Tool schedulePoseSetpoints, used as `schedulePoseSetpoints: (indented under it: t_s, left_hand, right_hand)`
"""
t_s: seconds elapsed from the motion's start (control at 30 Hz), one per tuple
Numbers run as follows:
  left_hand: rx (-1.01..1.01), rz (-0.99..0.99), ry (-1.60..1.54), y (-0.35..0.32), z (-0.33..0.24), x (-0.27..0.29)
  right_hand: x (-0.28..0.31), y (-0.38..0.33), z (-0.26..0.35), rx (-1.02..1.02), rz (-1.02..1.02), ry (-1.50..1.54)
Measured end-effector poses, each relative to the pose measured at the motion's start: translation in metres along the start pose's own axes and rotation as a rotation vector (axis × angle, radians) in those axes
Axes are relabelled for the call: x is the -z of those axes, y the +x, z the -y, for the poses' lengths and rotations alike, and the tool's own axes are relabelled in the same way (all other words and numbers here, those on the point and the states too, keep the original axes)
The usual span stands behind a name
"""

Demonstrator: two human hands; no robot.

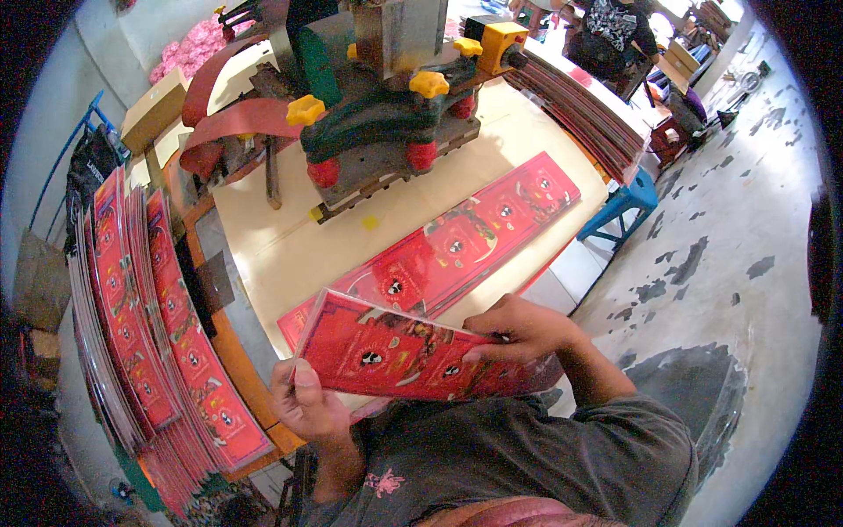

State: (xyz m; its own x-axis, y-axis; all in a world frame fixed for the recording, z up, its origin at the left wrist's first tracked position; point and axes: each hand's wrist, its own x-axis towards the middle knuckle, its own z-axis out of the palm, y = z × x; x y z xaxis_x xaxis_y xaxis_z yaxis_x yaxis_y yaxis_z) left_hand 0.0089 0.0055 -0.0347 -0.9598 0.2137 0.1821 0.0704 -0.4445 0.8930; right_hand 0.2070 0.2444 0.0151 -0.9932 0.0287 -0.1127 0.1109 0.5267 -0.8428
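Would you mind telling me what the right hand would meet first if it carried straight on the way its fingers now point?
The right hand lies on the held red sheet, fingers pointing left along it. Going on, it would probably slide across that sheet toward the left hand; depth is unclear.

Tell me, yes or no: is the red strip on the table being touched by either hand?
No: both the left hand and right hand hold a separate red card strip above the table strip.
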Motion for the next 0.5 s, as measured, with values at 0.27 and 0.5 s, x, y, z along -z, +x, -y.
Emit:
schedulePoseSetpoints:
  t_s: [0.27,0.5]
  left_hand:
    - [0.148,-0.095,-0.093,0.007,-0.015,-0.006]
    - [0.056,-0.046,0.135,0.006,-0.007,0.003]
  right_hand:
    - [-0.011,0.007,0.011,0.010,-0.031,0.045]
    - [-0.036,0.026,0.030,0.005,-0.321,0.062]
